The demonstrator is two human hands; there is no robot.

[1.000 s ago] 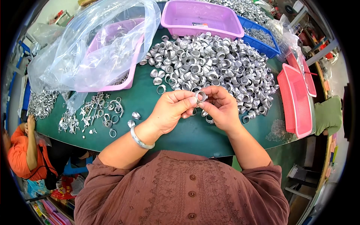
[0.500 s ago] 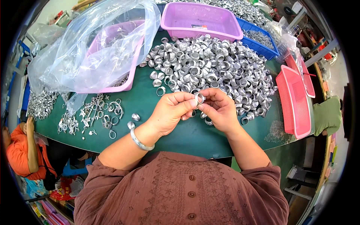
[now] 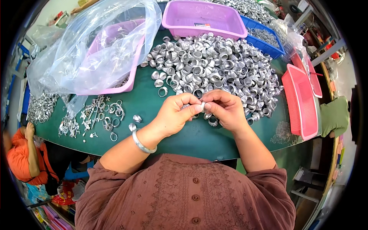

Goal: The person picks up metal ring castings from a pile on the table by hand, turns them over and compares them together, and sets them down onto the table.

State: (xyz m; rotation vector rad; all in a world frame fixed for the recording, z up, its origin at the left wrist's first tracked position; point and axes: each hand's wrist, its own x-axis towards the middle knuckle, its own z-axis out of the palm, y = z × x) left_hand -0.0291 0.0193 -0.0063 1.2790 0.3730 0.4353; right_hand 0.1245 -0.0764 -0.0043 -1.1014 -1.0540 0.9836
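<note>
Between the fingertips of both hands, a silvery ring [image 3: 203, 106] is pinched, turned mostly edge-on. My left hand [image 3: 177, 115] grips it from the left with thumb and forefinger; a bracelet circles that wrist. From the right, my right hand [image 3: 225, 111] closes thumb and fingers on the same ring, hiding part of it. Just beyond the hands spreads a large heap of silver-coloured rings [image 3: 218, 65]. A single ring [image 3: 163, 91] lies at the heap's near left edge, and two more rings [image 3: 137, 119] rest by my left wrist.
A purple basket [image 3: 203, 32] stands behind the heap, beside a blue basket [image 3: 264, 46]. Clear plastic [image 3: 99, 50] drapes another purple basket at left. Mixed jewellery pieces [image 3: 101, 115] lie on the green table [image 3: 184, 143]. Pink baskets [image 3: 301, 103] stand right. A person in orange [image 3: 23, 157] sits left.
The ring in my fingers has turned from showing its round opening to nearly edge-on. Both hands stay in about the same place.
</note>
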